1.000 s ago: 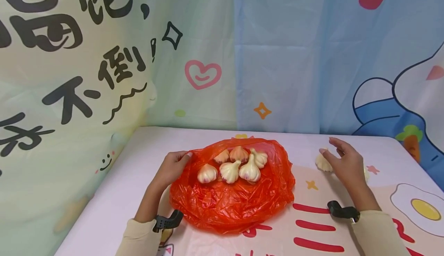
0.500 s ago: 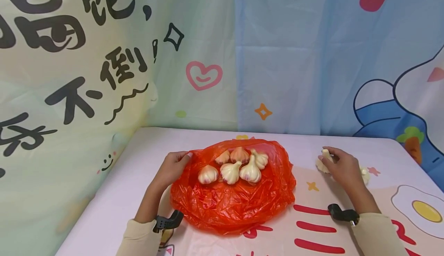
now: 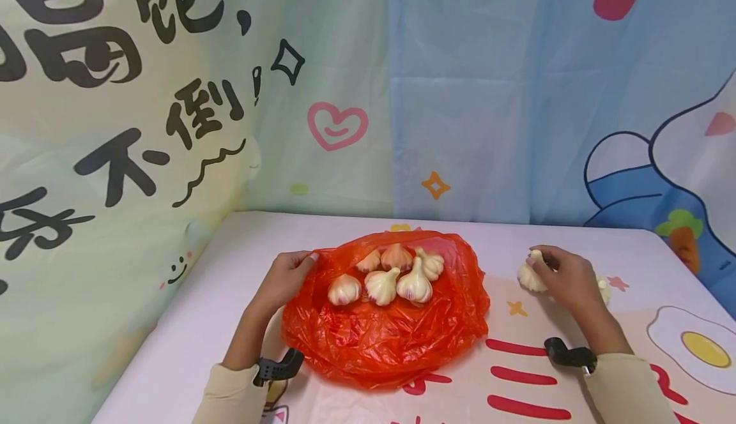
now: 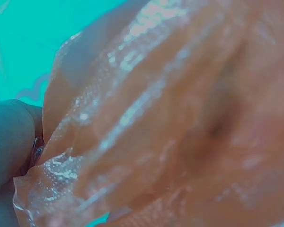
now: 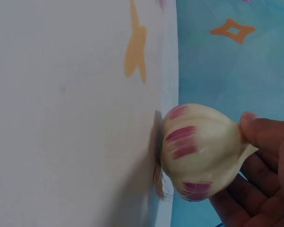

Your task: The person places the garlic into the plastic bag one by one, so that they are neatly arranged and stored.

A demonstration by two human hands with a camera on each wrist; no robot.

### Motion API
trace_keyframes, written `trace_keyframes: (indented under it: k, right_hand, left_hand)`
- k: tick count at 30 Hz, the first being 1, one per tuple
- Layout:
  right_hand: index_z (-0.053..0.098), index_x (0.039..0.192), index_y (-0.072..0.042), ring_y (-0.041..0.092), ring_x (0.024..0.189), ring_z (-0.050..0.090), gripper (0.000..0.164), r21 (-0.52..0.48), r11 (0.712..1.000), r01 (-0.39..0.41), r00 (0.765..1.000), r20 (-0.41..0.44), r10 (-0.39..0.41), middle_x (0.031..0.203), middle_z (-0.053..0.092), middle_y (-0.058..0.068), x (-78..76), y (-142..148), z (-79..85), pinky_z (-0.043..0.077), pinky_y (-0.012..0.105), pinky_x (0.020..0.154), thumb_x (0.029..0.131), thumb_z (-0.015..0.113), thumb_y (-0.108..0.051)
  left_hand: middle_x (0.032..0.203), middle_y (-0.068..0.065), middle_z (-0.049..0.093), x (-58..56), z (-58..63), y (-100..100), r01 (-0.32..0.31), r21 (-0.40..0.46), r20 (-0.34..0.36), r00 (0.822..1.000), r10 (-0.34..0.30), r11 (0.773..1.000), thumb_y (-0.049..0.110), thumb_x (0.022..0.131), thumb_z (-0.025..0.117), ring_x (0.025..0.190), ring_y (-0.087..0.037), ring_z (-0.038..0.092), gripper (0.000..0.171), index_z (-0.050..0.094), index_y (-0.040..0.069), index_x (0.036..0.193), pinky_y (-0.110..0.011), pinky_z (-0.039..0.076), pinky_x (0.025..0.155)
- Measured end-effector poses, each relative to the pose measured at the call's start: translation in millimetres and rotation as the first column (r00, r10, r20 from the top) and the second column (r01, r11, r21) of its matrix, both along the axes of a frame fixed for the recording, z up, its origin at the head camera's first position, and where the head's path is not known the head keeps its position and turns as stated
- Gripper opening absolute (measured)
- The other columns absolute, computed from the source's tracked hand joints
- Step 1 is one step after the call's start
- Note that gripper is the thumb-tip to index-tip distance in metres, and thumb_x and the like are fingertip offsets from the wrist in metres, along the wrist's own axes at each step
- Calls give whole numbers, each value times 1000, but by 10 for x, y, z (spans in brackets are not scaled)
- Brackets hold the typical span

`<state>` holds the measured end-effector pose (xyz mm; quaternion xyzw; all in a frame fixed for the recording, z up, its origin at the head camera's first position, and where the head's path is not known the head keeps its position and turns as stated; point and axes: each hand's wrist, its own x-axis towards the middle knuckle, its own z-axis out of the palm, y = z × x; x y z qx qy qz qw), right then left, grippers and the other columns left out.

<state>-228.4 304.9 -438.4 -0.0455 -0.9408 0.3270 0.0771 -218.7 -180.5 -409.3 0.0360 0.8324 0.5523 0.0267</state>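
A red plastic bag (image 3: 385, 347) lies spread wide on the table, with several garlic bulbs (image 3: 382, 286) in its opening. My left hand (image 3: 285, 281) pinches the bag's left rim between thumb and fingers; the left wrist view shows the thin film (image 4: 132, 118) close up beside the thumb. On the right, my right hand (image 3: 575, 280) pinches a garlic bulb (image 3: 531, 275) by its stem. In the right wrist view that bulb (image 5: 203, 149) has purple streaks, and its root end is right at the table surface.
Another pale bulb (image 3: 604, 288) sits behind the right hand, mostly hidden by it. The table (image 3: 184, 347) wears a printed cover with a fried egg and red stripes. A printed curtain (image 3: 460, 124) hangs along the back edge.
My right hand has come down over the garlic bulb at the right, and its fingers have closed on the stem. The bulb has shifted slightly left. The left hand and bag stay put.
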Motion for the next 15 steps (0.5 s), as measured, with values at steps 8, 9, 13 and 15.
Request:
trace_keyframes:
  k: [8, 9, 13, 15]
  right_hand:
    - [55, 132, 1, 47, 113, 54, 50, -33, 998, -47, 998, -30, 46, 126, 57, 29, 26, -84, 13, 49, 54, 88, 99, 56, -36]
    - [56, 132, 0, 47, 113, 55, 49, -36, 998, -51, 998, -40, 50, 125, 57, 28, 32, -97, 24, 49, 54, 88, 99, 56, -36]
    - [56, 132, -1, 46, 112, 56, 48, -48, 997, -62, 996, -73, 59, 123, 59, 27, 49, -155, 82, 48, 54, 88, 98, 57, -35]
    - [57, 132, -1, 45, 112, 56, 47, -54, 996, -64, 994, -94, 59, 122, 60, 26, 56, -178, 107, 48, 53, 87, 98, 57, -35]
  left_hand:
    - [88, -10, 69, 7, 20, 0, 3, 1, -5, 1000, -3, 1000, 26, 102, 49, 72, -28, 67, 30, 72, 7, 106, -36, 59, 64]
    - [88, -10, 69, 8, 23, 0, 3, 1, -6, 1000, -3, 1000, 26, 102, 49, 72, -28, 67, 30, 72, 7, 106, -36, 59, 64]
    - [88, -10, 69, 8, 27, -4, 0, -1, -12, 1000, 0, 1000, 27, 102, 50, 72, -28, 67, 30, 72, 7, 106, -36, 59, 64]
    - [88, -10, 69, 8, 26, -2, 1, -2, -9, 1000, -1, 1000, 27, 102, 49, 73, -28, 67, 30, 72, 7, 107, -36, 59, 64]
